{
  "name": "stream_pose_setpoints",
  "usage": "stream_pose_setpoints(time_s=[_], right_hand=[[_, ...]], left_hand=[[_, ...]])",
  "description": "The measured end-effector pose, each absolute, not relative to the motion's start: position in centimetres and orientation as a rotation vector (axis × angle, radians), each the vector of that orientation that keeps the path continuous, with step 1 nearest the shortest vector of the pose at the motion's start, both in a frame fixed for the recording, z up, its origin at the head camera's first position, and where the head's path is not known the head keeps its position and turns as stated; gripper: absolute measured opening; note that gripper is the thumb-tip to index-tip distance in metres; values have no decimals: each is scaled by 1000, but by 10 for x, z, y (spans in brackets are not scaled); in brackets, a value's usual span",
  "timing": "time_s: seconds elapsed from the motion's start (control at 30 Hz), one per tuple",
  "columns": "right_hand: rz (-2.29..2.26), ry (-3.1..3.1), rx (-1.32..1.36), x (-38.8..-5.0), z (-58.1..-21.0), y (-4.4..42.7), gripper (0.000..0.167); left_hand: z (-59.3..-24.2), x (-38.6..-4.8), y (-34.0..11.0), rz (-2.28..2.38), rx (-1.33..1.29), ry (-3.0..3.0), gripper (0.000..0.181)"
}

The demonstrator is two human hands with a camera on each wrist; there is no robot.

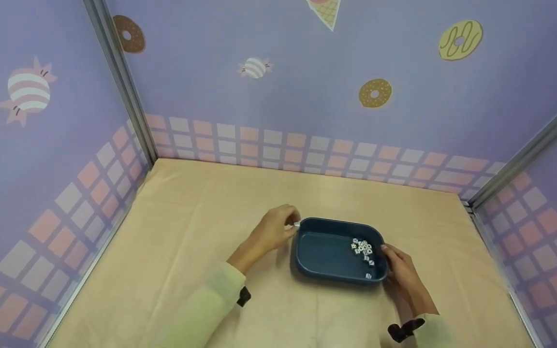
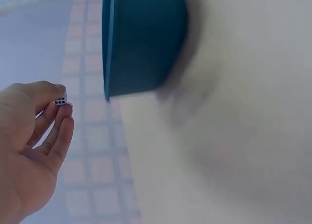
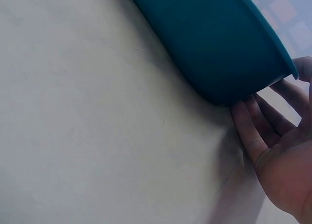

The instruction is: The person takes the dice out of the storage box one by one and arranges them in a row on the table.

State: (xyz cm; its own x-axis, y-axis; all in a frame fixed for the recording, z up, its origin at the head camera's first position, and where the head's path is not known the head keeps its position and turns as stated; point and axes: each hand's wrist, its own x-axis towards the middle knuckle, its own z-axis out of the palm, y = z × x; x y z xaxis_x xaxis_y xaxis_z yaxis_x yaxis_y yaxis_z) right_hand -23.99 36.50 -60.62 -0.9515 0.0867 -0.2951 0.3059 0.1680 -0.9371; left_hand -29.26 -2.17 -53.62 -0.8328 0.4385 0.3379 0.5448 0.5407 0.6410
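Lilac, sweet-printed walls [image 1: 298, 96] are enclosing a beige, cloth-covered table [image 1: 201, 227] at 9, 12 and 3 o'clock. On it, a dark-blue, rounded-rectangular tray [image 1: 324, 256] is holding a cluster of small white dice [image 1: 364, 247] at its 3 o'clock. Of the hands, the right hand [image 1: 403, 271] is gripping the rim there; the left hand [image 1: 274, 229] is pinching 1 black-pipped white die [image 2: 60, 101] at 10 o'clock. The person is seemingly moving dice singly, direction unclear; the next move is probably calling for a steady tray and careful release.
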Motion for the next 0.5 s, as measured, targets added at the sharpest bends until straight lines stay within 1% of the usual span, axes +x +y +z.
stream_pose_setpoints(time_s=[0.17, 0.27, 0.5], right_hand=[[-1872, 2273, 404, -239, -607, 366, 69], [-1857, 2295, 398, -238, -606, 365, 71], [-1881, 2283, 397, -240, -607, 363, 73]], left_hand=[[-557, -292, -36, -1138, -801, -2739, 11], [-573, -293, -39, -1117, -810, -2778, 9], [-603, -294, -41, -1113, -827, -2845, 12]])
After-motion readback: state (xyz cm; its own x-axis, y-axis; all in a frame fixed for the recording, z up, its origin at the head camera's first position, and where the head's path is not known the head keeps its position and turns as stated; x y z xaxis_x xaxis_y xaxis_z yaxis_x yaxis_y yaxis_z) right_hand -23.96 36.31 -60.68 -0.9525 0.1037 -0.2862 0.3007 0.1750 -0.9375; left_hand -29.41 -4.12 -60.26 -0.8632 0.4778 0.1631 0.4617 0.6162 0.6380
